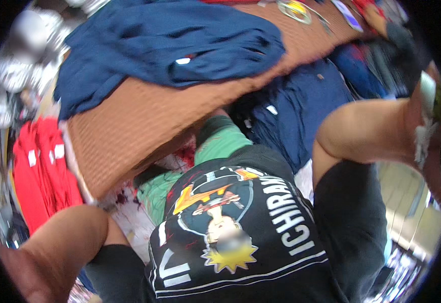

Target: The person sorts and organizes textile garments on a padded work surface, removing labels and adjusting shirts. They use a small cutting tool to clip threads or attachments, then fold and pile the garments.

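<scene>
Both my arms are bent at the elbow and raised toward the picture's rim, away from the table. My left hand (pixel 20 270) is a blurred patch of skin at the lower left, its fingers not visible. At the right rim my right hand (pixel 435 174) shows only partly, dark and smeared. A pale, frayed band or strip (pixel 424 116) lies along the right wrist; whether it is worn or held I cannot make out. In front of me a navy blue garment (pixel 180 45) with a small white label lies loosely spread on the brown-covered table (pixel 129 126), touched by neither hand.
Red garments (pixel 41 166) with white tags hang left of the table. More navy clothing (pixel 301 101) is heaped to the right. A yellow and white coil (pixel 296 11) and a phone (pixel 347 15) lie at the far right, near another person's hand (pixel 377 22).
</scene>
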Demonstrator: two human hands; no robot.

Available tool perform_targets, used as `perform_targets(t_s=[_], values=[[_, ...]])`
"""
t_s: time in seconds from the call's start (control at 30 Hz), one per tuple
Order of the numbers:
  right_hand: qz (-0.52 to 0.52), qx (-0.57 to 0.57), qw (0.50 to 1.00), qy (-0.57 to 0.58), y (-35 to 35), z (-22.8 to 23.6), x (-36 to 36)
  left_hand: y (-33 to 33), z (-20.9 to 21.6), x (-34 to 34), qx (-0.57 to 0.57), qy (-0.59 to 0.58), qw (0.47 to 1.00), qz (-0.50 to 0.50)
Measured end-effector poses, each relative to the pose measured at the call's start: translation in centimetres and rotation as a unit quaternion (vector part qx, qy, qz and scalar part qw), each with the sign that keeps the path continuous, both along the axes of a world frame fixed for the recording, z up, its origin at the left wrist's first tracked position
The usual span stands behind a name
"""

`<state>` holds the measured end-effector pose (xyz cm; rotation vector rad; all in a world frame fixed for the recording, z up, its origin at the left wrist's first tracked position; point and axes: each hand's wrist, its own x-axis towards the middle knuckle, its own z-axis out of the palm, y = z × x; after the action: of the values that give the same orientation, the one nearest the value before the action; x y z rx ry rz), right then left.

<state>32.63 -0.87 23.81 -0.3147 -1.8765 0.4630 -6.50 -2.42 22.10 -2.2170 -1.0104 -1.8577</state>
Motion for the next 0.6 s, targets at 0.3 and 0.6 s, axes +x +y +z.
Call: perform_targets(t_s=[0.3, 0.6], values=[[-0.029, 0.086, 0.995, -0.035, -8.4, 1.5, 1.4, 2.4, -3.3, 6.2, -0.023, 0.027, 0.988, -0.152], [0.032, 0.105, 0.981, -0.162, -12.6, 3.6, 3.2, -0.8, -2.6, 5.9, 0.008, 0.013, 0.994, -0.109]])
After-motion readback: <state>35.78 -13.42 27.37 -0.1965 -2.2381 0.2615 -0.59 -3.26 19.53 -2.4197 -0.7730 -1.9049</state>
